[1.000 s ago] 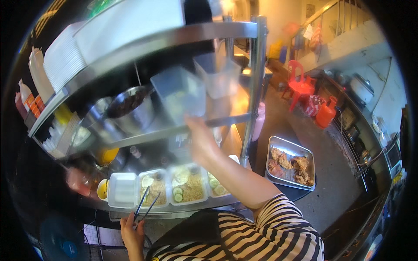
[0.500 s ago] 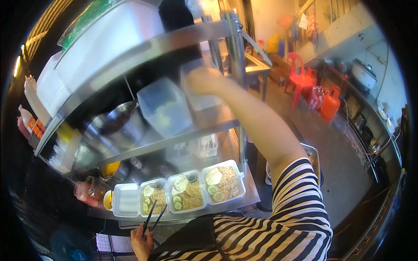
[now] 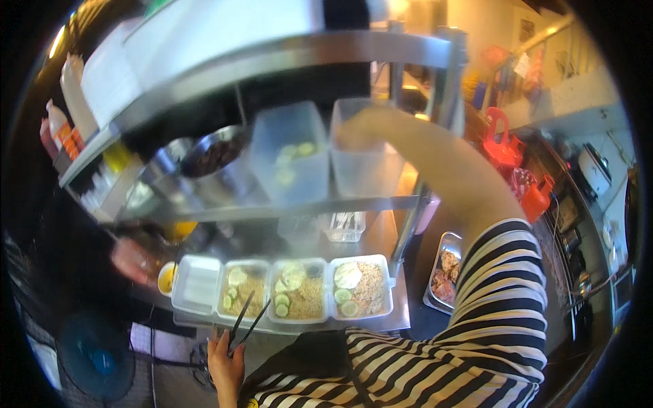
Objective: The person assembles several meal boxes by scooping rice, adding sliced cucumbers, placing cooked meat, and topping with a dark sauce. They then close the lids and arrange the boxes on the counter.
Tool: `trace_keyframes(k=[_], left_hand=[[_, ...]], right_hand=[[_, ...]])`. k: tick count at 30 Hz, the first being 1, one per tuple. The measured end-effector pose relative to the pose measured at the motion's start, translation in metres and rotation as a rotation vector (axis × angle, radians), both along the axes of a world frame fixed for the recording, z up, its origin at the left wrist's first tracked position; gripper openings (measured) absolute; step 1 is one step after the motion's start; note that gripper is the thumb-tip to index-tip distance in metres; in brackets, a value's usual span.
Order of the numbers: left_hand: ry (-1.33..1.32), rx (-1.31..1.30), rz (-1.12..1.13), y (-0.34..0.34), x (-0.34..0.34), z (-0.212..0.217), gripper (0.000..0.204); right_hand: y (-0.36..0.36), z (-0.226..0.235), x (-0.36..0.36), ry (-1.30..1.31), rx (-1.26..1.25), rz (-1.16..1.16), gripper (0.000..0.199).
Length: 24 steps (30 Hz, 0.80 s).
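Low in the frame, left of centre, here's the person's left hand (image 3: 226,358), pinching a pair of long, thin, dark tongs (image 3: 242,315) by the closed end! The two arms of the tongs stand apart, tips pointing up the frame over the near edge of the food boxes; whether they touch the food, I can't tell from where I'm standing.

Now up to the upper middle: a bare forearm stretches across, and the right hand (image 3: 359,128) is a blur at the mouth of a translucent, straight-sided plastic tub (image 3: 367,173). Fingers spread or pressed together? Can't make it out! Just left of it stands a second translucent plastic tub (image 3: 289,183), pale green cucumber slices (image 3: 297,149) showing through its wall, then a shiny round metal pot (image 3: 231,180) with dark contents, all up on the steel shelf (image 3: 272,212).

Down on the shiny metal tabletop (image 3: 381,238), lower centre, three open white foam boxes (image 3: 388,299) line up side by side, each with pale rice (image 3: 371,289), a white fried egg (image 3: 348,275) and cucumber rounds. An open white foam lid (image 3: 197,282) lies flat at the left end.

Right of centre, a black-and-white striped sleeve (image 3: 493,285) partly covers an oblong metal tray (image 3: 437,307) of browned, craggy fried pieces (image 3: 445,279)!
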<state>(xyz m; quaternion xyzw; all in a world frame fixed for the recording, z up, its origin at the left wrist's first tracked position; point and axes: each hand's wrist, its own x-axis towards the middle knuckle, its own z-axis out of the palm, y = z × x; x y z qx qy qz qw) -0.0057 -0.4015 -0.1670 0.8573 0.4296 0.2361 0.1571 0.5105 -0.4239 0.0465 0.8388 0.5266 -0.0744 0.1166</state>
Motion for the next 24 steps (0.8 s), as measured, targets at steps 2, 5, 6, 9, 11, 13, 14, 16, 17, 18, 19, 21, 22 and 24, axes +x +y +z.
trace_keyframes(k=[2,5,6,9,11,13,14,16,17,18,19,21,22,24], left_hand=[[-0.013,-0.054,0.039,-0.002,-0.003,-0.008,0.047],[-0.029,-0.104,0.093,-0.005,-0.012,-0.020,0.046],[-0.024,-0.112,0.119,-0.005,-0.016,-0.022,0.047],[-0.050,-0.119,0.176,-0.005,-0.023,-0.031,0.047],[-0.084,-0.103,0.183,-0.005,-0.029,-0.036,0.046],[-0.076,-0.122,0.181,-0.008,-0.029,-0.033,0.046],[-0.067,-0.127,0.180,-0.007,-0.031,-0.034,0.046],[-0.056,-0.133,0.175,-0.008,-0.032,-0.034,0.046],[-0.053,-0.132,0.175,-0.009,-0.031,-0.031,0.046],[-0.049,-0.130,0.176,-0.009,-0.032,-0.030,0.046],[-0.044,-0.137,0.178,-0.009,-0.033,-0.030,0.046],[-0.041,-0.145,0.179,-0.009,-0.035,-0.031,0.046],[-0.042,-0.152,0.176,-0.008,-0.034,-0.031,0.046],[-0.051,-0.168,0.155,-0.006,-0.033,-0.032,0.045]], right_hand=[[0.000,-0.009,0.008,-0.019,-0.093,0.132,0.036],[-0.013,-0.011,0.002,0.058,-0.131,0.214,0.040],[-0.018,-0.005,0.002,0.082,-0.127,0.236,0.041],[-0.018,-0.001,0.009,0.131,-0.128,0.217,0.041],[-0.010,-0.003,0.012,0.169,-0.127,0.206,0.041],[-0.005,-0.006,0.016,0.210,-0.130,0.189,0.041],[-0.002,-0.007,0.018,0.225,-0.125,0.187,0.041],[0.000,-0.010,0.022,0.249,-0.122,0.178,0.042],[0.002,-0.011,0.024,0.260,-0.117,0.175,0.042],[0.004,-0.014,0.027,0.266,-0.109,0.179,0.042],[0.003,-0.015,0.029,0.282,-0.110,0.177,0.042],[0.002,-0.031,0.051,0.185,-0.052,0.247,0.040],[0.000,-0.041,0.064,0.137,-0.025,0.278,0.039],[-0.001,-0.063,0.115,0.284,0.063,0.124,0.039]])
